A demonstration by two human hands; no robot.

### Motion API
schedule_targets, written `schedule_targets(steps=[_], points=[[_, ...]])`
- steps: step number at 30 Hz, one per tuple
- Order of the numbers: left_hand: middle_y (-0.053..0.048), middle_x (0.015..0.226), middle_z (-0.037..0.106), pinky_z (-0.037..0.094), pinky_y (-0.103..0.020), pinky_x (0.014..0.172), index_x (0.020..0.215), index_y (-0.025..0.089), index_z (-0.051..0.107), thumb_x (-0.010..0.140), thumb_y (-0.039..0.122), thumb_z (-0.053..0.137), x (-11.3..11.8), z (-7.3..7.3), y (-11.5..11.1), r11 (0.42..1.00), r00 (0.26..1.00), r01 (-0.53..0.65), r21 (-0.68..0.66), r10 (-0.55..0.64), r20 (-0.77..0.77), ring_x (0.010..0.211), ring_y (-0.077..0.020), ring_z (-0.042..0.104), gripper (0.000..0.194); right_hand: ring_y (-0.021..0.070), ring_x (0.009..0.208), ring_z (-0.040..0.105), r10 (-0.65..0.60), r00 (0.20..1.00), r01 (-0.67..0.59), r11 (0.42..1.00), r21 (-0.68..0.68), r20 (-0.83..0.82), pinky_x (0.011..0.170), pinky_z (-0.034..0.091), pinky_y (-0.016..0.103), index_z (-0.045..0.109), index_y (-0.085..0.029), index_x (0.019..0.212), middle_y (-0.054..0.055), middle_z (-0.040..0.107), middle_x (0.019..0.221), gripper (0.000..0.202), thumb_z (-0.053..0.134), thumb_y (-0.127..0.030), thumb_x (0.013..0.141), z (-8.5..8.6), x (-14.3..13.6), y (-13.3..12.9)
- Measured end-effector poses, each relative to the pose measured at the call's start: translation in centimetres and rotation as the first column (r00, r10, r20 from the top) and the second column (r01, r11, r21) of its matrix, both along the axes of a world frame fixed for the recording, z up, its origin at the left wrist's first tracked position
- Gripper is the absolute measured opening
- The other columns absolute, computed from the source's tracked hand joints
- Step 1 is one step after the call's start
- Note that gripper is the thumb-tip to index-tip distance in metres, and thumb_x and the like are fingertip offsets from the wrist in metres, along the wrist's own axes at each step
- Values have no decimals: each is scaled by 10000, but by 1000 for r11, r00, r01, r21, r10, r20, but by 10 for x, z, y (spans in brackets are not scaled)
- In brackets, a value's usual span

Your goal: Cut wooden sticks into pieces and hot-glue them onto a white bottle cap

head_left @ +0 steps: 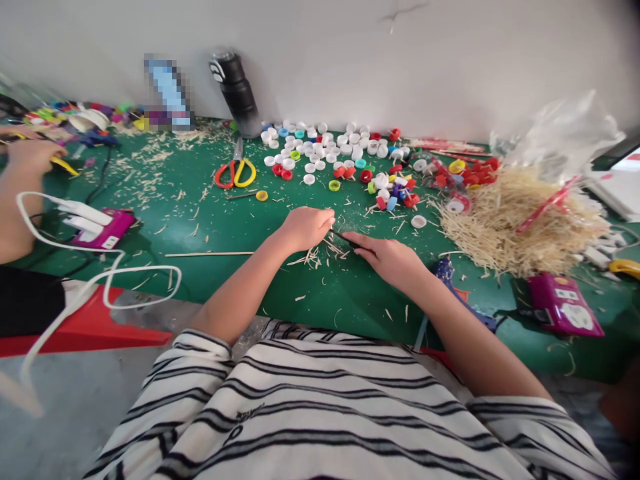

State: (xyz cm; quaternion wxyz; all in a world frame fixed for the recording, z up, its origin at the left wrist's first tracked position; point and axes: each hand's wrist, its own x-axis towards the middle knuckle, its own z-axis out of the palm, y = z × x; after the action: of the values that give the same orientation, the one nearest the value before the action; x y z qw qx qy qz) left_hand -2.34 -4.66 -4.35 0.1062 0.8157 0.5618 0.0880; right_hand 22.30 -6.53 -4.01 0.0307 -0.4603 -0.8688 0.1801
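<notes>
My left hand [306, 228] is closed in a pinch above the green tabletop; what its fingers hold is hidden. My right hand [387, 257] grips a slim dark tool [344, 237], perhaps a knife, whose tip points at the left hand's fingertips. Thin wood shavings [311, 257] lie beneath both hands. A long thin wooden stick [207, 254] runs level to the left and passes behind my left forearm; whether it reaches the left hand cannot be seen. Beyond the hands are white and coloured bottle caps [353, 139], some with short sticks in them.
Scissors [236, 173] and a black bottle [235, 93] stand toward the wall. A pile of thin sticks [525, 220] lies right, near a blue glue gun [460, 293] and purple power block [565, 303]. Left are another power block [105, 228], a white cable [145, 268] and another person's hand [33, 157].
</notes>
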Motion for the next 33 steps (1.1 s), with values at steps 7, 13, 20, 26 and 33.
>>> schedule_targets(steps=[7,13,20,26,33], points=[[-54,708,633,288,-319,597,854,216,600,1009,385,295,1,2,0,1000,1000,-25,-8,25,0,627,-186,523,382,230,877,724,-9,999,9,1000,-8,35,748,541,345,441,-465,1530,3,771,1147,481,406,-425,1052,2,1,-2],[-65,735,650,270,-321,593,842,206,607,993,348,310,7,5,0,999,999,7,51,-5,-54,647,-187,533,362,240,821,709,-51,992,43,996,75,117,653,494,316,434,-480,1530,9,784,1043,483,391,-440,1051,4,-9,-6],[-58,728,633,248,-327,583,813,213,569,993,348,317,11,5,1,999,999,36,29,-35,-33,657,-192,533,337,237,790,696,-70,989,62,996,65,133,611,454,301,397,-491,1545,20,778,1027,502,373,-402,1052,5,-22,-9],[-42,700,606,250,-324,577,782,218,538,996,361,327,5,5,1,999,999,36,6,-36,20,644,-183,523,333,234,743,689,-46,994,39,997,65,103,602,452,299,412,-448,1552,28,777,929,500,363,-415,1056,4,-12,-12],[-44,688,592,254,-324,576,785,216,546,998,364,318,4,2,-1,1000,999,8,-13,-7,49,611,-173,488,346,231,726,686,-58,991,51,997,63,118,592,443,301,430,-463,1538,20,775,924,488,359,-429,1056,4,-5,-17]])
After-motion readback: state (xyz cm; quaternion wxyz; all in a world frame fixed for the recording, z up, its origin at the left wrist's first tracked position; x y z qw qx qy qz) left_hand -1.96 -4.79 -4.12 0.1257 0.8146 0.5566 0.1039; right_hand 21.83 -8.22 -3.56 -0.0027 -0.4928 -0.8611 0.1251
